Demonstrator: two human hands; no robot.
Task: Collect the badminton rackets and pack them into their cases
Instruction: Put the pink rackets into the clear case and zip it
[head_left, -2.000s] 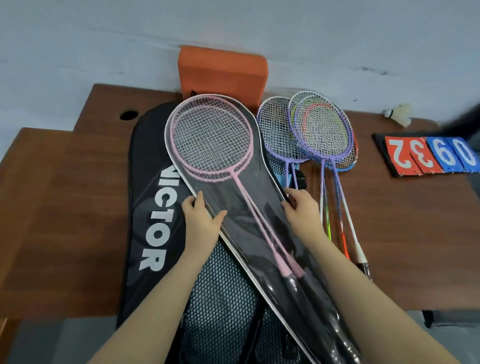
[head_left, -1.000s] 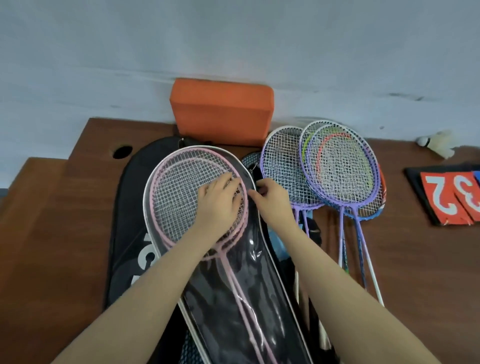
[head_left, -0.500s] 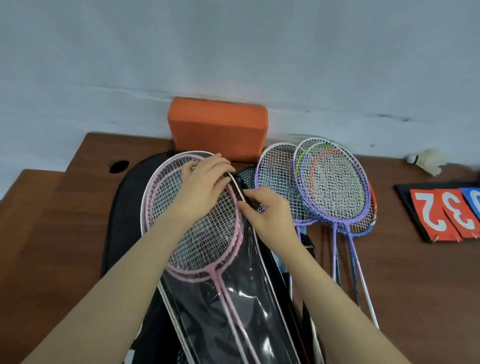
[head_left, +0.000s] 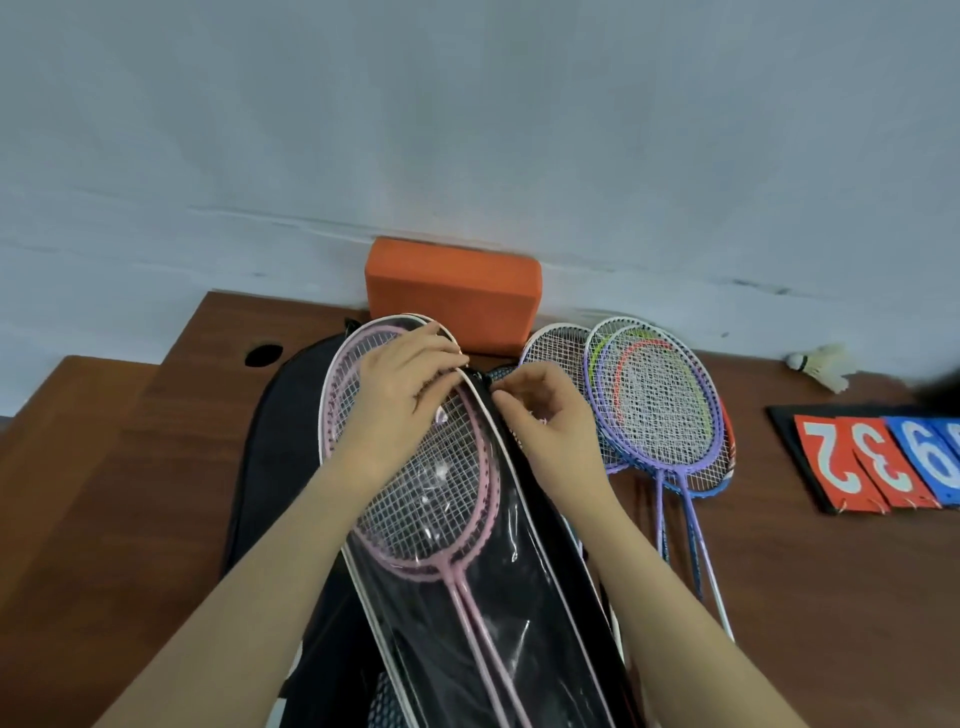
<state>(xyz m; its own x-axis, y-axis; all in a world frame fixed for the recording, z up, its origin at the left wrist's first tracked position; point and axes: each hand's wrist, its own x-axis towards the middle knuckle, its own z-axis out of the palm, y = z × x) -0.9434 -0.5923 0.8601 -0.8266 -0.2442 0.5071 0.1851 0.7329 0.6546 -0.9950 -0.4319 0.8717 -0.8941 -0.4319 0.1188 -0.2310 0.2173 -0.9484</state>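
Two pink rackets (head_left: 436, 509) lie inside a clear-fronted racket case (head_left: 524, 582) with white piping, which rests on a large black bag (head_left: 275, 452). My left hand (head_left: 400, 395) presses on the case's top edge over the racket heads. My right hand (head_left: 545, 415) pinches something small at the case's upper right rim, likely the zipper pull. Several loose rackets (head_left: 654, 410) with purple, blue and red frames lie stacked to the right on the wooden table (head_left: 104, 467).
An orange foam block (head_left: 452, 291) stands against the wall behind the case. A white shuttlecock (head_left: 823, 366) lies at the back right. Red and blue number flip cards (head_left: 893, 462) lie at the right edge. A cable hole (head_left: 264, 355) is at the back left.
Both hands moved from the middle of the case up to its head end. The left hand now presses the top edge, the right pinches at the rim. The view tilted upward.
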